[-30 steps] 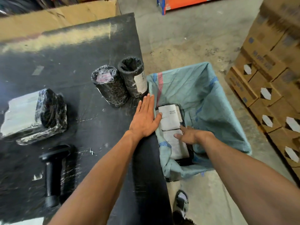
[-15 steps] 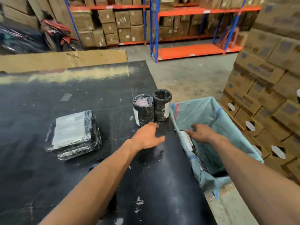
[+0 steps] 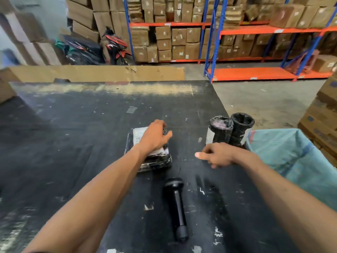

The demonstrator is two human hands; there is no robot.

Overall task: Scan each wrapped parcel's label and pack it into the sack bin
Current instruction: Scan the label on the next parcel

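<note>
— What's the left hand (image 3: 155,136) doing?

— It's laid on the flat wrapped parcel (image 3: 149,156) in the middle of the black table (image 3: 73,143), fingers curled over its far edge, gripping it.

— And the right hand (image 3: 217,155)?

— Low over the table, holding nothing, fingers loosely bent, thumb stuck out to the left.

— The scanner (image 3: 176,205)?

— Lying flat, nearer than the parcel. Two upright wrapped rolls (image 3: 230,130) stand beside the blue sack bin (image 3: 291,152) at the table's right edge.
</note>
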